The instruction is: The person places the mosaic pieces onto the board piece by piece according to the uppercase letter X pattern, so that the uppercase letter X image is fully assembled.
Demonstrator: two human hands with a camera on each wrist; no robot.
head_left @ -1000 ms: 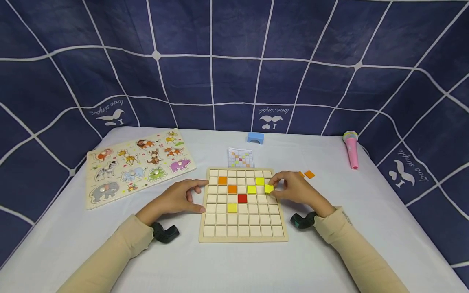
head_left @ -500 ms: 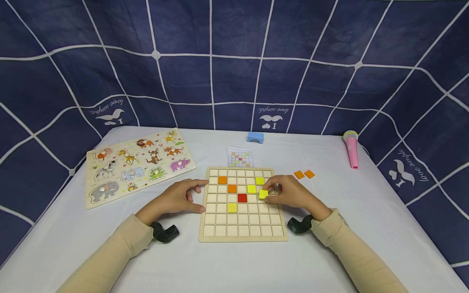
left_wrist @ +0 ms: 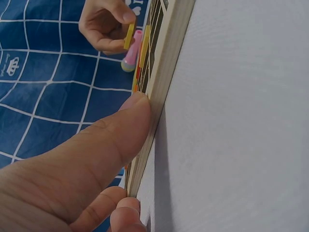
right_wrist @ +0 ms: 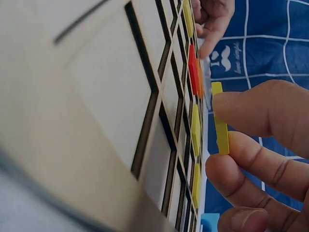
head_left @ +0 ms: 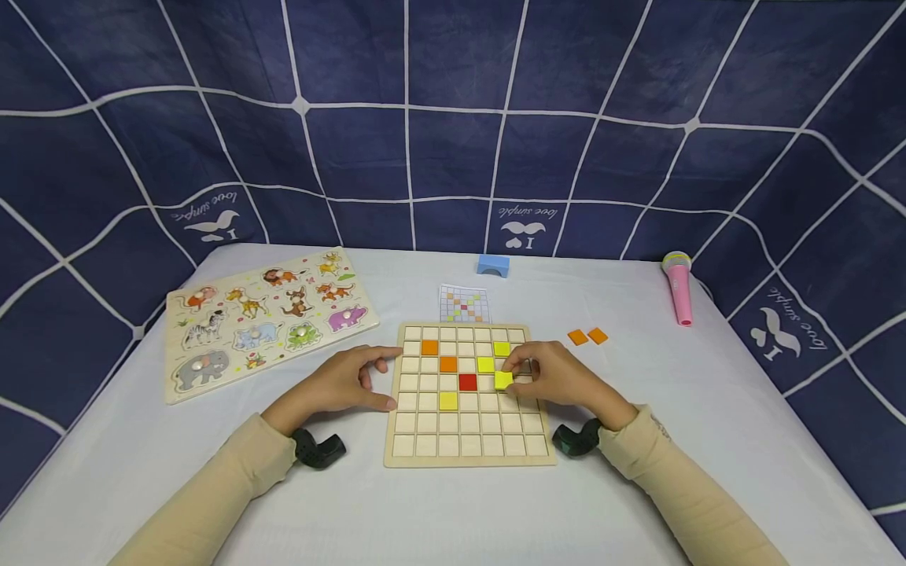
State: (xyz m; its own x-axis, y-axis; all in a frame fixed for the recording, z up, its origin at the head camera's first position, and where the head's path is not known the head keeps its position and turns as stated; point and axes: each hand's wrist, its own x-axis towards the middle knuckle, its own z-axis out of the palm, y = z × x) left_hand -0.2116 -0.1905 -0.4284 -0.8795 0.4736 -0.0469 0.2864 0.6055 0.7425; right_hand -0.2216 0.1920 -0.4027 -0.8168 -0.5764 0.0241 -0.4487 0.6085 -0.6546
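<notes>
A wooden grid board lies on the table. My right hand pinches a yellow square tile between thumb and fingers over the board's right part. In the right wrist view this yellow tile stands apart from the grid surface. My left hand touches the board's left edge with thumb and index finger outstretched; the thumb meets the rim in the left wrist view. Set in the grid are two orange tiles, a red tile and three yellow ones. Two loose orange tiles lie right of the board.
A printed pattern card lies behind the board, with a blue arch block farther back. An animal knob puzzle occupies the back left. At far right lies a pink toy microphone. Blue cloth hangs around the table.
My right hand has moved the yellow tile left and toward me, from the right column to a spot right of the red tile's row. The left hand stays put.
</notes>
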